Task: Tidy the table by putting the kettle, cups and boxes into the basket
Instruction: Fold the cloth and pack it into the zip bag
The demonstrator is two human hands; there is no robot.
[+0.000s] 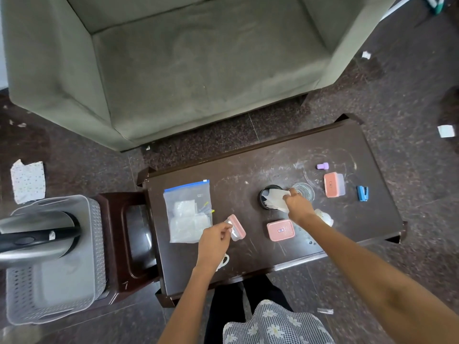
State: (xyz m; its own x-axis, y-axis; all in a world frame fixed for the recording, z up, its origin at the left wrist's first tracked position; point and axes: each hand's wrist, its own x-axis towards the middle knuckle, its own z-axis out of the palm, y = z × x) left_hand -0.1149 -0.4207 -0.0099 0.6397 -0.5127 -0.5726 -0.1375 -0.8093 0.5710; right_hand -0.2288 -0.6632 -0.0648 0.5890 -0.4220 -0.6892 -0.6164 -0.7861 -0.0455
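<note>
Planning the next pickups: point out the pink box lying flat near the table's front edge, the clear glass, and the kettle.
pink box (280, 229): head view, middle of its pink lid.
clear glass (305, 191): head view, its base seen through the open top.
kettle (37, 235): head view, black handle, in the basket.

The dark wooden surface (248, 256) stands in front of the grey upholstered armchair (186, 70). To its left, on a dark wooden stool (129, 244), sits the grey perforated plastic basket (62, 281), with the steel kettle with black handle (37, 237) in it. On the surface, the clear zip-lock plastic bag (187, 212) lies at the left. Right of it lies a pink-lidded plastic box (280, 230), with a black round cup (267, 197) behind it. A clear glass cup (304, 191) stands just right of the black cup. Further right lie a second pink-lidded plastic box (334, 184), a blue stapler (362, 193) and, behind them, a small purple cap (322, 166).
</note>
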